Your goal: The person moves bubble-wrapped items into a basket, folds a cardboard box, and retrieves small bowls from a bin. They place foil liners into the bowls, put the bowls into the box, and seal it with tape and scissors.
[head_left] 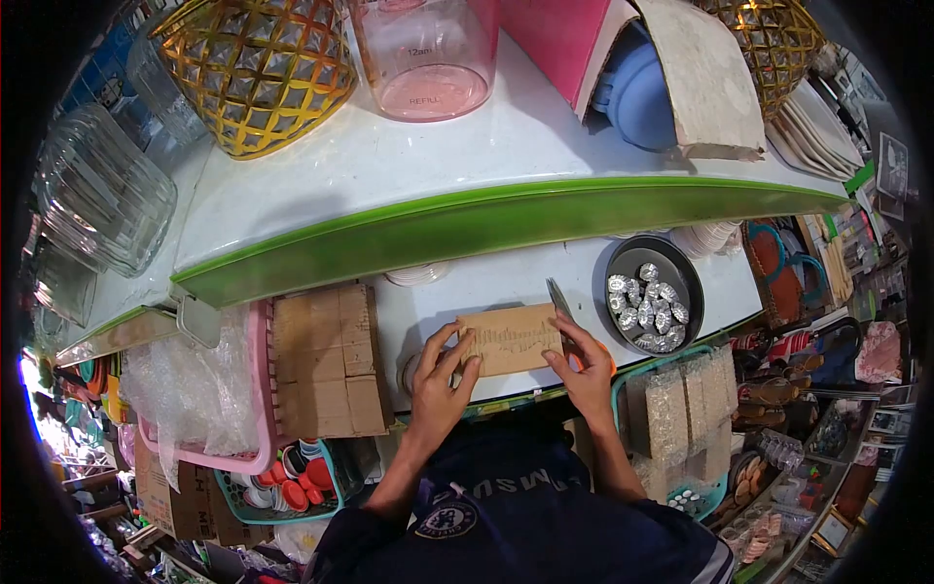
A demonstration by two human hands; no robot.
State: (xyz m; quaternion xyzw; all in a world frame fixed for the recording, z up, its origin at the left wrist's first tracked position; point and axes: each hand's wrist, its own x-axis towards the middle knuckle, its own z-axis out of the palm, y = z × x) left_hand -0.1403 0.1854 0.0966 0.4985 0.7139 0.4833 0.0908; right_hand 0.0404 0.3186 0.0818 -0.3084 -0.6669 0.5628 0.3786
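Note:
A small flat piece of brown cardboard point(510, 343), with a rough, torn-looking strip across its face, lies between my two hands over the white lower shelf. My left hand point(443, 382) grips its left end, thumb below and fingers on top. At the opposite end my right hand point(587, 375) holds the edge between thumb and fingers. Beside my right hand are scissors; their blades point(557, 296) point away from me, and the orange handle point(609, 358) is partly hidden behind the fingers. A round, ring-like object point(410, 374) sits just left of my left hand, mostly covered.
A dark round pan point(693, 282) with several foil-wrapped pieces stands to the right. Stacked cardboard boxes point(326, 360) and a pink basket point(265, 389) of bubble wrap are at the left. The green-edged upper shelf point(506, 219), carrying glassware, overhangs the work area.

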